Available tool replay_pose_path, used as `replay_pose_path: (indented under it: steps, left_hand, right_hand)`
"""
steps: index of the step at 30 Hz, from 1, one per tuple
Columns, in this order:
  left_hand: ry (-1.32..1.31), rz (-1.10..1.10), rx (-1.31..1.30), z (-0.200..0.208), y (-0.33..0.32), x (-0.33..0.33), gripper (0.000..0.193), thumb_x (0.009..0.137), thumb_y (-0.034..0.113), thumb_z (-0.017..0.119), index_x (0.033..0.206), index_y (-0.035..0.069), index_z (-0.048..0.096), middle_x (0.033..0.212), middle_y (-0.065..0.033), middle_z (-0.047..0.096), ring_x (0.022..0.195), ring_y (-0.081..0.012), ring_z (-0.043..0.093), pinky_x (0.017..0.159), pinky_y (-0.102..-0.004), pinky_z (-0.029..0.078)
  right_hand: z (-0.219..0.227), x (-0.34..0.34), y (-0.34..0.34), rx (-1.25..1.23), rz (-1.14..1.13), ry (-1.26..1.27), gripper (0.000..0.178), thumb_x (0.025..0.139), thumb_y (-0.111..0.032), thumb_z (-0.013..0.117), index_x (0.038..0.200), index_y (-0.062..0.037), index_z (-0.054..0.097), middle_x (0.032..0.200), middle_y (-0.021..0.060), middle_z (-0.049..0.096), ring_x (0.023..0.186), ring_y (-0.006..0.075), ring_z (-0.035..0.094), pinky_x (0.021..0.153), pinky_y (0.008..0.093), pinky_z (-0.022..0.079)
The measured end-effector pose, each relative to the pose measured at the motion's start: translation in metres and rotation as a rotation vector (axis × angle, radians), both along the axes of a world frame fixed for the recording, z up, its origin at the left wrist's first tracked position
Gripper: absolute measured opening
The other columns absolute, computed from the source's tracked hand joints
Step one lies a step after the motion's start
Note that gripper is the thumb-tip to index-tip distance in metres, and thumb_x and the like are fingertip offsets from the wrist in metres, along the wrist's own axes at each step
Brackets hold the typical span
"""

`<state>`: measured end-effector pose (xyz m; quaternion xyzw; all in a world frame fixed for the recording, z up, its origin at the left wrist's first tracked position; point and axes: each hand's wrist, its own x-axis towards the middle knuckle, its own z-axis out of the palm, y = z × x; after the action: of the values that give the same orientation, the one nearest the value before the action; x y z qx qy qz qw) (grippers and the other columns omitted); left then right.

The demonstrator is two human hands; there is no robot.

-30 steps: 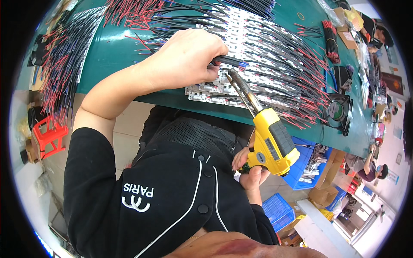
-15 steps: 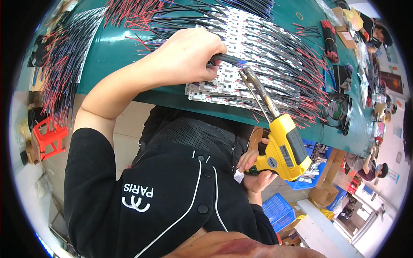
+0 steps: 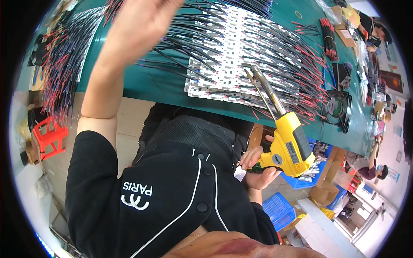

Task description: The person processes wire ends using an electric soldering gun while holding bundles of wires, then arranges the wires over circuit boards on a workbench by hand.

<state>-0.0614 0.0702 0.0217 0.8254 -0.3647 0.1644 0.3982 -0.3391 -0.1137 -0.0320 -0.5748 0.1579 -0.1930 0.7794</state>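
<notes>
Two hands stand far apart: the right hand is wrapped tight around the grip of the yellow soldering gun, low by the body off the near edge of the green table, while the left hand is raised, fingers loosely spread, holding nothing. The gun's long axis runs up and to the left, its metal tip over the white circuit strips with red and black wires, so the right hand is nearer
</notes>
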Motion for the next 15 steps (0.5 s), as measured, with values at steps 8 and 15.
replay_pose_path:
  steps: [8, 15]
  left_hand:
    - [0.244, -0.472, 0.020, -0.040, -0.024, -0.031, 0.017, 0.069, -0.001, 0.070, 0.084, -0.001, 0.063, 0.072, -0.0086, 0.056, 0.062, -0.0207, 0.055, 0.056, -0.0291, 0.042]
    - [0.230, -0.347, 0.153, -0.035, -0.030, -0.037, 0.016, 0.066, 0.005, 0.067, 0.075, -0.002, 0.056, 0.066, -0.0110, 0.052, 0.059, -0.0266, 0.052, 0.054, -0.0320, 0.041]
  right_hand:
    - [0.001, -0.007, 0.000, -0.041, 0.033, 0.018, 0.082, 0.080, -0.055, 0.059, 0.124, 0.0076, 0.029, 0.056, 0.0047, 0.046, 0.044, 0.0154, 0.048, 0.044, 0.0277, 0.042]
    - [-0.001, -0.009, 0.006, 0.030, 0.070, 0.073, 0.078, 0.077, -0.054, 0.064, 0.117, 0.0061, 0.035, 0.058, 0.0056, 0.048, 0.044, 0.0160, 0.049, 0.045, 0.0272, 0.042]
